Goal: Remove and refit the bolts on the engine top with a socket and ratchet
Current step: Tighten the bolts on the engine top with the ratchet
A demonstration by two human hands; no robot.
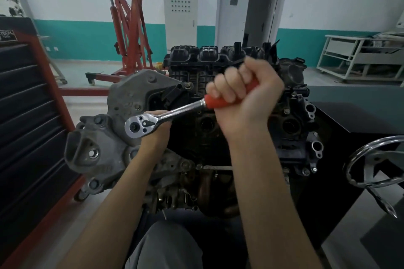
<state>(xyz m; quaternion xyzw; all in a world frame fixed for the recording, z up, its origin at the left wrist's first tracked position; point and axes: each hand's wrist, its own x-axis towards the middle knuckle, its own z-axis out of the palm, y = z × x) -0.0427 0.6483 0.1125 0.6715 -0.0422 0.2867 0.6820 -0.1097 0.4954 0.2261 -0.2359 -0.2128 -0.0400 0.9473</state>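
Presently, the chrome ratchet with red handle (175,113) is gripped in the fisted right hand (244,96); its head is cupped from beneath by the left hand (156,132), over the dark engine top (290,124).

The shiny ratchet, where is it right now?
In the head view the ratchet sits mid-picture over the engine; the right hand grips its red handle and the left hand is under its round head.

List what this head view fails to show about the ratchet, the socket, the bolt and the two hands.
- Socket and bolt: hidden under the ratchet head, head view; whether it sits on a bolt cannot be told.
- Left hand: mostly behind the ratchet head, so its fingers and grip are unclear.
- Right hand: blurred by motion; it grips the red handle, most of it covered.
- Engine top: partly hidden by both forearms.
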